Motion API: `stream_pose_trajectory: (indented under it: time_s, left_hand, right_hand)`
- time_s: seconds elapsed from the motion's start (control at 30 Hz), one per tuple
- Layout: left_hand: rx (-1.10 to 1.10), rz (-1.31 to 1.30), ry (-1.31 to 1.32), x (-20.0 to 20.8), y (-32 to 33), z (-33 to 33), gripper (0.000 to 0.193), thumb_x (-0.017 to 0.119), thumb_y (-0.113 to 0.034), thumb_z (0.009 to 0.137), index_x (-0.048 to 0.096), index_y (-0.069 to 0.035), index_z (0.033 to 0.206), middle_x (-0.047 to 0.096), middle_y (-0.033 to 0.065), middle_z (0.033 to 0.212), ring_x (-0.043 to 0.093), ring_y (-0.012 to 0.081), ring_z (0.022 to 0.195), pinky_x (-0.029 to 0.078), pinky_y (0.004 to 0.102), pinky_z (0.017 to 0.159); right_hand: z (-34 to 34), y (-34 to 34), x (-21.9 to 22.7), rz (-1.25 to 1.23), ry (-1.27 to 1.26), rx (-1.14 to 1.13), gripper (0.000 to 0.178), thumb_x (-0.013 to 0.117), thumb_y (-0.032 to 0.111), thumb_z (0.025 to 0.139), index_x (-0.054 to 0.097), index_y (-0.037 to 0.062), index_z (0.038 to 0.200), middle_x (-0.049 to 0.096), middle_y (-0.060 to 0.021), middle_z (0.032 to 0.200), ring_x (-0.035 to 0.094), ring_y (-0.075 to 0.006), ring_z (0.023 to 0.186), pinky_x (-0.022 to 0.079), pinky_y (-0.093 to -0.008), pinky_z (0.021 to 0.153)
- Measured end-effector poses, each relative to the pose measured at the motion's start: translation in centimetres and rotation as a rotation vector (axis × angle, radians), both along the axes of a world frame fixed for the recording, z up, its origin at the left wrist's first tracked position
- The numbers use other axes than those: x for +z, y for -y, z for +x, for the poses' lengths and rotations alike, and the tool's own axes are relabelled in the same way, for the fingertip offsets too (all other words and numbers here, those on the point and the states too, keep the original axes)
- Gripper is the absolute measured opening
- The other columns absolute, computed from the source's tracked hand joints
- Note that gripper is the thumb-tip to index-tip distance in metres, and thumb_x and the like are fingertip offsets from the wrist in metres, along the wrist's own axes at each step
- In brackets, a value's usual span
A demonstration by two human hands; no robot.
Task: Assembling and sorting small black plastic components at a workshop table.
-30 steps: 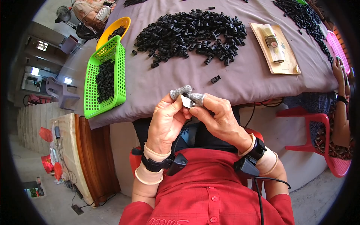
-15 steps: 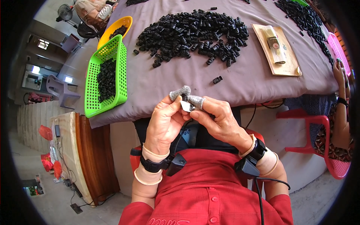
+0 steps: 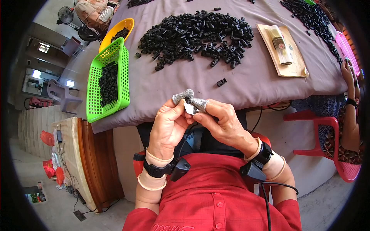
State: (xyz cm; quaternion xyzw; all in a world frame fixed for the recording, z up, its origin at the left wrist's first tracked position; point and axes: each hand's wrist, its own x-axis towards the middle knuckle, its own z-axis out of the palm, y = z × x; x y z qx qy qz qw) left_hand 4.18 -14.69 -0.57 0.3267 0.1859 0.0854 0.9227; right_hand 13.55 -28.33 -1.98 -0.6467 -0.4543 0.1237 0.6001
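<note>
My left hand and my right hand meet just off the near edge of the table, both closed in a pinch. Grey speckled covers sleeve a finger of each. Between the fingertips shows a small white piece, flat-looking, next to the left thumb. Something small and dark sits beside it, mostly hidden by the fingers. Ahead on the cloth lies one black plastic piece that looks like a cord lock. Beyond it spreads a large pile of similar black pieces.
At the left stand a green plastic basket and a yellow bowl, both holding black pieces. A booklet with a packet on it lies to the right. Another person's arm rests by the right table edge, near a red chair.
My hands stay together with small finger movements; the white piece is tilted a little differently. The whole view has shifted slightly.
</note>
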Motion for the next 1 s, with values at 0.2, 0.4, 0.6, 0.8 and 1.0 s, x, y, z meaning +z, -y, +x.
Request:
stream_pose_trajectory:
  time_s: [0.2, 0.4, 0.6, 0.8, 1.0]
  left_hand:
    - [0.026, 0.033, -0.013, 0.40, 0.36, 0.10, 0.019, 0.049, -0.009, 0.089, 0.057, -0.003, 0.105, 0.058, 0.0039, 0.075, 0.053, 0.0114, 0.064, 0.045, 0.0246, 0.060]
    - [0.022, 0.035, -0.017, 0.10, 0.35, 0.20, 0.019, 0.049, -0.009, 0.089, 0.057, -0.003, 0.105, 0.058, 0.0038, 0.076, 0.053, 0.0117, 0.064, 0.045, 0.0248, 0.060]
    - [0.026, -0.029, 0.011, -0.02, 0.18, 0.32, 0.019, 0.049, -0.009, 0.089, 0.057, -0.002, 0.104, 0.059, 0.0046, 0.077, 0.054, 0.0127, 0.065, 0.046, 0.0254, 0.061]
    - [0.045, 0.008, -0.046, 0.61, 0.26, 0.14, 0.018, 0.049, -0.010, 0.089, 0.057, -0.003, 0.104, 0.059, 0.0055, 0.077, 0.054, 0.0144, 0.064, 0.046, 0.0263, 0.061]
    - [0.034, 0.015, -0.024, 0.48, 0.19, 0.10, 0.017, 0.049, -0.010, 0.089, 0.057, -0.004, 0.102, 0.059, 0.0049, 0.076, 0.054, 0.0138, 0.065, 0.046, 0.0262, 0.061]
  right_hand:
    - [0.02, 0.12, 0.26, -0.045, 0.009, -0.002, 0.017, 0.061, 0.012, 0.077, 0.050, 0.0014, 0.070, 0.049, -0.0131, 0.063, 0.050, -0.0322, 0.056, 0.039, -0.0382, 0.049]
    - [-0.04, 0.10, 0.62, -0.045, 0.057, -0.051, 0.017, 0.062, 0.012, 0.076, 0.050, 0.0010, 0.071, 0.049, -0.0133, 0.064, 0.051, -0.0325, 0.057, 0.039, -0.0385, 0.049]
    - [0.12, 0.11, 0.43, -0.031, 0.026, -0.008, 0.017, 0.062, 0.011, 0.076, 0.049, 0.0009, 0.071, 0.048, -0.0139, 0.063, 0.049, -0.0330, 0.056, 0.038, -0.0389, 0.049]
    - [-0.01, 0.05, 0.31, -0.010, 0.027, 0.031, 0.017, 0.061, 0.011, 0.077, 0.049, 0.0009, 0.071, 0.046, -0.0140, 0.062, 0.048, -0.0329, 0.055, 0.037, -0.0392, 0.049]
    - [0.11, 0.10, 0.05, -0.003, 0.012, 0.046, 0.015, 0.059, 0.011, 0.078, 0.050, 0.0014, 0.072, 0.047, -0.0137, 0.063, 0.048, -0.0323, 0.055, 0.038, -0.0385, 0.050]
